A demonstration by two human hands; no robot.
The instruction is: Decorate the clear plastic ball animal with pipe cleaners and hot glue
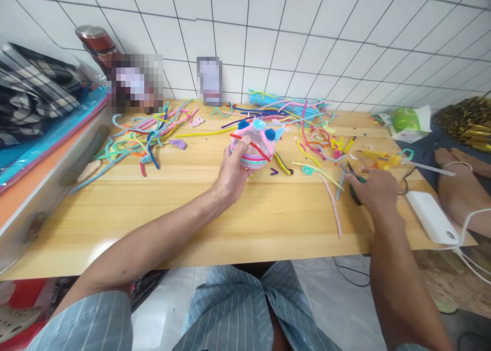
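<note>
My left hand (pixel 235 173) is closed around a clear round ball (pixel 258 147) wrapped in pink, white and teal pipe cleaners, held above the table. Blue fuzzy tufts top the ball, and a red pipe cleaner (pixel 260 151) crosses its front under my thumb. At the right, my right hand (pixel 376 190) is closed on dark-handled scissors (pixel 357 195), low over the table; the palm hides part of them. A yellow glue gun (pixel 379 159) with a pale glue stick (pixel 433 168) lies just beyond that hand. A pink pipe cleaner (pixel 333 207) lies left of it.
Loose pipe cleaners (pixel 153 136) pile at the left, and a blue bundle (pixel 284 104) lies along the tiled wall. A phone (pixel 209 82) leans there. A white power bank (pixel 431 218) with cables sits at the right edge, near another person's legs (pixel 460 187). A plastic bin (pixel 49 187) borders the left.
</note>
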